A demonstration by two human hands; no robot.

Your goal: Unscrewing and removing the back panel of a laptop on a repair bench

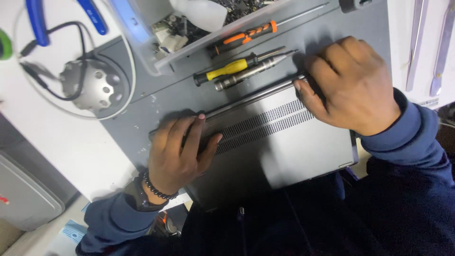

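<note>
Fingers of the left hand [177, 154] curl over the far-left edge of the laptop [289, 142], and the right hand [353, 87] clamps the far-right corner, apparently to steady it bottom-up on the grey mat [156, 99]. Its long axis runs left to right, rising slightly rightward, vents [265, 125] along the far edge. Screwdrivers [241, 66] lie just beyond, parallel.

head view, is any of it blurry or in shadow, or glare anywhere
Head view: the laptop and both hands are fairly sharp; the left hand and right hand throw soft shadows on the grey mat; the lower frame near the dark sleeves is dim; the blue pliers at top left are slightly blurred; no strong glare.
</note>
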